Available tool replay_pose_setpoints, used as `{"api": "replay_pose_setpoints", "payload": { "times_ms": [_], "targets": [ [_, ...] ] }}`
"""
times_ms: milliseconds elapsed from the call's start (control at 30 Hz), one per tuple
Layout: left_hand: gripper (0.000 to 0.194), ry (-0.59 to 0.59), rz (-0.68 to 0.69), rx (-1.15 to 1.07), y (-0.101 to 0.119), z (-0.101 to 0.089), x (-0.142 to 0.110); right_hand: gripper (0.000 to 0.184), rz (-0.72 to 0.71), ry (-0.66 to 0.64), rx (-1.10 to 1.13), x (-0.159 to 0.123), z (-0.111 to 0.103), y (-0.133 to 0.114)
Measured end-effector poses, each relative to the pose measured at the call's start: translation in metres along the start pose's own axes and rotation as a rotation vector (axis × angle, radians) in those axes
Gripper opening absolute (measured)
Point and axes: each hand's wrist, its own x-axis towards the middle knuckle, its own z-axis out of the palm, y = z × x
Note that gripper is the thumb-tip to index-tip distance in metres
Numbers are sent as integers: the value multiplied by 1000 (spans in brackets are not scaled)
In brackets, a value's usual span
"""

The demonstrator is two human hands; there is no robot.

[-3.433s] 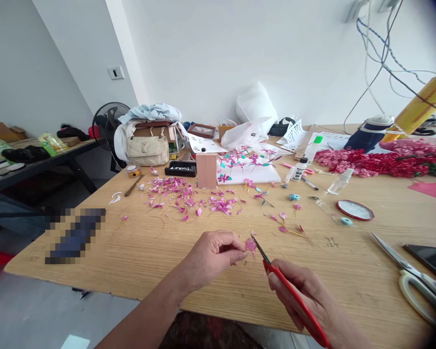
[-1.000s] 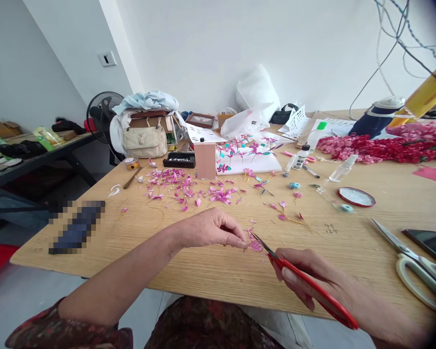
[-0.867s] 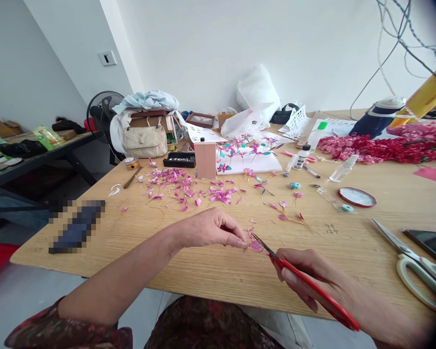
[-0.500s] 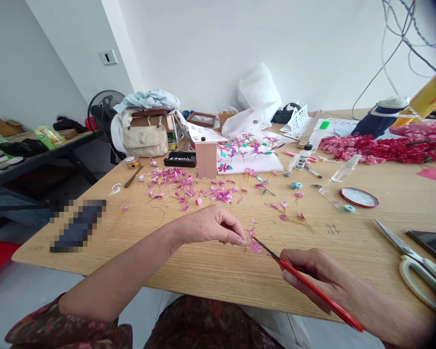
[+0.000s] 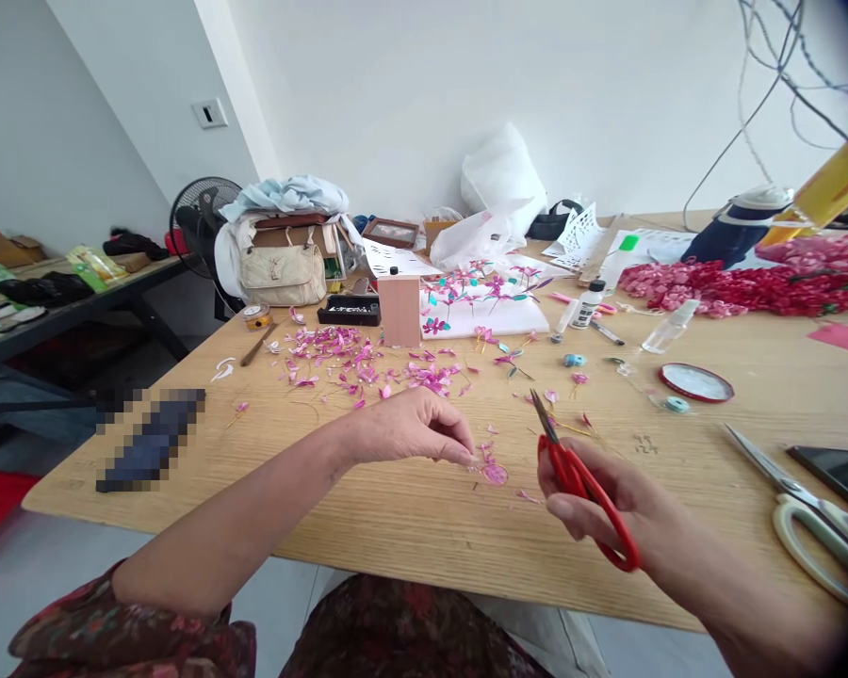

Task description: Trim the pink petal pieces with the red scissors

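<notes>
Between thumb and forefinger, my left hand (image 5: pixel 424 431) pinches a small pink petal (image 5: pixel 495 472) by one end, just above the table. The petal is round with a thin outline. Red-handled scissors (image 5: pixel 578 480) rest in my right hand (image 5: pixel 608 490), their blades (image 5: pixel 543 414) pointing up and away, apart from the petal. Tiny pink scraps (image 5: pixel 528 496) lie on the wood beneath my hands. Beyond my left hand is a spread of loose pink petals (image 5: pixel 346 358). Several wired petals (image 5: pixel 569 426) lie behind the scissors.
White-handled scissors (image 5: pixel 795 508) and a dark phone (image 5: pixel 838 476) lie at the right. Further back stand a wooden block (image 5: pixel 399 313), a sheet with finished flowers (image 5: pixel 484 325), a small bottle (image 5: pixel 588 303), a spray bottle (image 5: pixel 670 328) and a red-rimmed lid (image 5: pixel 696 383).
The red scissors have moved away from the petal, and their blades have swung upward. My left hand keeps its pinch on the petal, nearly in place.
</notes>
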Motion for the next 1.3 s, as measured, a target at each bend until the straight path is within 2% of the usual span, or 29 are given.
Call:
{"api": "replay_pose_setpoints", "payload": {
  "times_ms": [100, 367, 567, 733, 867, 967, 1167, 1300],
  "targets": [
    [7, 22, 19, 7, 0, 3, 1, 27, -10, 103, 46, 9, 11, -9],
    [7, 14, 53, 30, 1, 6, 3, 27, 1, 187, 50, 21, 24, -27],
    [22, 76, 71, 30, 1, -1, -3, 28, -6, 195, 6, 25, 17, -29],
    [11, 71, 65, 108, 1, -4, -6, 25, 1, 157, 17, 30, 9, -36],
    [9, 90, 55, 113, 0, -2, -5, 20, -14, 157, -2, 35, 5, -40],
    [10, 120, 19, 42, -2, 4, -3, 19, 0, 168, 41, 37, 2, -39],
    [11, 305, 41, -172, -7, 18, -1, 19, -59, 281, 172, 35, 3, -27],
    [12, 324, 20, -235, -8, 25, -1, 23, -79, 318, 290, 35, 8, -26]
  ]
}}
